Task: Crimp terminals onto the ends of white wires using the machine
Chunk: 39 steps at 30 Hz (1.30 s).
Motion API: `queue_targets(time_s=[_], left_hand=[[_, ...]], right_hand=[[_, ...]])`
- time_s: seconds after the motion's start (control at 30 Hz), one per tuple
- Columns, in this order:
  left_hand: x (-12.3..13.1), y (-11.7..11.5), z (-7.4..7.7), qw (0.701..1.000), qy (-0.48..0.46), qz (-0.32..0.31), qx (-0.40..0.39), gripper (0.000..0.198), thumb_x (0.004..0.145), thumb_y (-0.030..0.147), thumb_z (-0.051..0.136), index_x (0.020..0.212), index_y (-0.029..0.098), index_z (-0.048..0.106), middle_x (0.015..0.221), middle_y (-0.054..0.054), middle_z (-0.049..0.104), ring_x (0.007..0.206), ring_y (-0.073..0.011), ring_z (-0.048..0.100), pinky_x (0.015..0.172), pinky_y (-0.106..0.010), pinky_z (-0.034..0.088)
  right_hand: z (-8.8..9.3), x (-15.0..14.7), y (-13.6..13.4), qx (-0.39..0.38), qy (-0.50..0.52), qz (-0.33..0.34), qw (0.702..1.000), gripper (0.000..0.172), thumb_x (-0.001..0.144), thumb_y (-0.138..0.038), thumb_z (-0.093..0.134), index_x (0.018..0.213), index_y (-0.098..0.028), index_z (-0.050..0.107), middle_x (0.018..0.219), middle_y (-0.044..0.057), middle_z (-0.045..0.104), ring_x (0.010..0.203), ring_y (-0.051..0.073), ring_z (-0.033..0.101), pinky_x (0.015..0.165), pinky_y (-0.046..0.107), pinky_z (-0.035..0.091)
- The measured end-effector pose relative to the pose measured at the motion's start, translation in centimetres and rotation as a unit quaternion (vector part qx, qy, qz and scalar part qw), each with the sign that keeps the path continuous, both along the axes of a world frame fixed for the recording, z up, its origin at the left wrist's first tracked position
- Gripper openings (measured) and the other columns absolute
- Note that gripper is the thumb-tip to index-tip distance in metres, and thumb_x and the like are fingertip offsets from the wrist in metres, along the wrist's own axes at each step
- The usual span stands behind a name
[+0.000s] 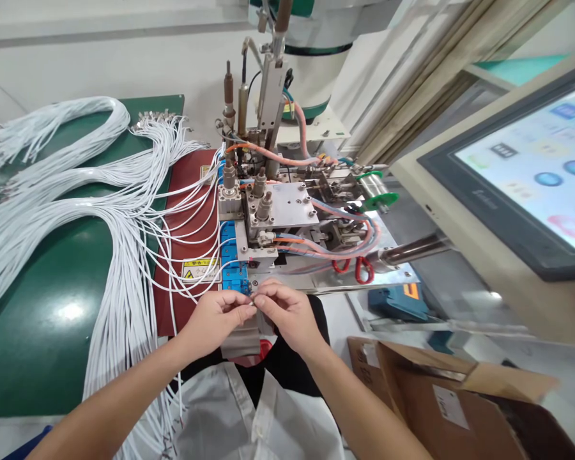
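My left hand [224, 317] and my right hand [287, 313] meet fingertip to fingertip just in front of the machine's near edge. Both are closed in a pinch. A white cable [184, 292] runs in to my left hand from the left and seems gripped there. Between the fingertips only a tiny pale bit shows, so what my right hand pinches is hidden. Directly beyond the hands is a row of blue blocks [234, 278], with several white cables leading into them. A metal fixture [282, 206] with cylinders and hoses stands behind.
Thick bundles of white cables [119, 255] lie over the green table [33, 345] and hang off its front. A warning label [201, 271] is on the red mat [165, 313]. At right are a solder wire spool [371, 190], a touchscreen [531, 166] and an open cardboard box [436, 402].
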State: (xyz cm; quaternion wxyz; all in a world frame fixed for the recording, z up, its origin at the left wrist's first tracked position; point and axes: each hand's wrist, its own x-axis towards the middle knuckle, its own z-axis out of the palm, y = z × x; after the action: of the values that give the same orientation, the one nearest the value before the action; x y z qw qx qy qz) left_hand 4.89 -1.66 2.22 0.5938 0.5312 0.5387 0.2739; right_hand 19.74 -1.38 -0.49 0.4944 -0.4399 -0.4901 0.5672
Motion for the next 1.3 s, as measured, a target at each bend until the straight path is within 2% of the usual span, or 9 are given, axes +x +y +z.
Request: queue_targets(time_s=[0.07,0.13,0.23,0.3,0.53,0.7,0.8,1.03,1.3], left_hand=[[0.0,-0.3,-0.4,0.999,0.032,0.02,0.038,0.013,0.075,0.025,0.057,0.074,0.014,0.064,0.065,0.0,0.064,0.058,-0.0107,0.057,0.056,-0.02,0.046],[0.0,-0.7,-0.9,0.985,0.097,0.047,0.136,0.013,0.076,0.024,0.056,0.08,0.016,0.065,0.072,-0.002,0.067,0.063,-0.012,0.06,0.06,-0.022,0.048],[-0.1,-1.2,-1.3,0.928,0.196,0.05,0.312,0.014,0.079,0.021,0.054,0.083,0.018,0.066,0.078,-0.003,0.069,0.07,-0.0135,0.063,0.069,-0.023,0.048],[-0.1,-1.3,-1.2,0.908,0.216,0.041,0.356,0.016,0.08,0.02,0.052,0.086,0.018,0.066,0.082,-0.004,0.07,0.074,-0.0142,0.063,0.073,-0.024,0.048],[0.2,-1.2,-0.4,0.977,0.116,0.05,0.172,0.018,0.083,0.026,0.047,0.079,0.016,0.062,0.071,-0.002,0.065,0.062,-0.0113,0.058,0.059,-0.02,0.046],[0.4,-1.2,-0.5,0.99,0.045,0.076,0.106,0.019,0.082,0.029,0.048,0.079,0.015,0.06,0.062,0.001,0.057,0.054,-0.009,0.049,0.054,-0.019,0.042],[0.4,-1.2,-0.6,0.993,0.031,0.083,0.083,0.019,0.081,0.031,0.049,0.079,0.014,0.059,0.058,0.002,0.053,0.052,-0.0088,0.048,0.053,-0.02,0.041],[0.2,-1.2,-0.7,0.99,0.052,0.066,0.112,0.018,0.081,0.028,0.049,0.08,0.015,0.061,0.07,-0.001,0.062,0.058,-0.0103,0.054,0.056,-0.021,0.045],[-0.5,-0.7,-0.5,0.959,0.158,-0.017,0.234,0.017,0.08,0.018,0.048,0.083,0.019,0.065,0.077,-0.002,0.067,0.07,-0.0129,0.059,0.067,-0.023,0.045]], right_hand=[[0.5,-0.1,0.0,0.037,-0.066,-0.021,0.997,0.011,0.072,-0.019,0.059,0.061,-0.018,0.059,0.065,0.0,0.053,0.059,0.011,0.048,0.054,0.024,0.038],[0.7,-0.2,-0.1,0.062,-0.117,-0.041,0.99,0.013,0.074,-0.018,0.056,0.061,-0.018,0.057,0.064,0.0,0.051,0.058,0.011,0.046,0.054,0.024,0.037],[0.5,-0.6,-0.2,0.064,-0.115,-0.048,0.99,0.013,0.077,-0.02,0.052,0.065,-0.018,0.055,0.067,0.0,0.05,0.061,0.011,0.046,0.057,0.023,0.038],[0.2,-0.9,-0.3,0.047,-0.079,-0.044,0.995,0.011,0.079,-0.021,0.051,0.068,-0.018,0.055,0.07,0.0,0.049,0.063,0.011,0.047,0.058,0.023,0.039],[-0.7,-1.7,-0.6,0.006,0.007,-0.078,0.997,0.01,0.077,-0.021,0.055,0.067,-0.018,0.056,0.07,-0.001,0.05,0.064,0.011,0.05,0.062,0.023,0.042],[-0.9,-2.2,-0.9,-0.006,0.039,-0.1,0.994,0.01,0.077,-0.023,0.055,0.068,-0.018,0.057,0.07,-0.001,0.05,0.064,0.011,0.051,0.06,0.024,0.043],[-0.8,-2.2,-1.0,0.03,0.001,-0.116,0.993,0.009,0.077,-0.021,0.055,0.07,-0.018,0.057,0.071,0.0,0.051,0.066,0.012,0.051,0.06,0.024,0.043],[-0.3,-1.4,-0.7,0.089,-0.085,-0.084,0.989,0.006,0.075,-0.018,0.056,0.069,-0.019,0.055,0.072,0.001,0.049,0.063,0.012,0.05,0.057,0.025,0.043],[1.6,0.4,0.4,0.097,-0.222,0.017,0.97,0.01,0.072,-0.015,0.054,0.063,-0.019,0.051,0.066,0.0,0.05,0.059,0.011,0.047,0.051,0.022,0.038]])
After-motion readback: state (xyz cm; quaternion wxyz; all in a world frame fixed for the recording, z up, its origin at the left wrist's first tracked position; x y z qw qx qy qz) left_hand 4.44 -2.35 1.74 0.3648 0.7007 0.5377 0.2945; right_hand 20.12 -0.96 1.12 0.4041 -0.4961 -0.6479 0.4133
